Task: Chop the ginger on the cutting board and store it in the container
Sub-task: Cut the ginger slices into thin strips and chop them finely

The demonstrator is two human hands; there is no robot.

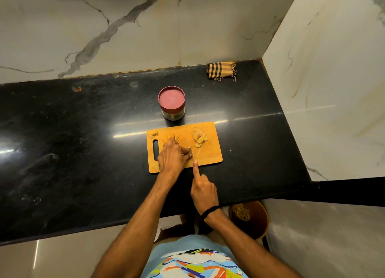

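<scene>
A wooden cutting board (210,154) lies on the black counter. A pile of pale ginger slices (199,138) sits at its far right, thin strips (174,139) lie near the far left, and small scraps (154,134) rest in the corner. My left hand (173,158) presses curled fingers down on ginger pieces near the board's middle. My right hand (203,191) grips a knife (194,153) whose handle is hidden, index finger stretched along the blade's back, with the blade standing right beside my left fingertips. A clear jar with a pink lid (171,102) stands closed behind the board.
A folded striped cloth (221,71) lies at the back of the counter (83,144) by the marble wall. A side wall bounds the counter on the right. Below the counter's front edge stands a brown bin (250,217) with scraps in it.
</scene>
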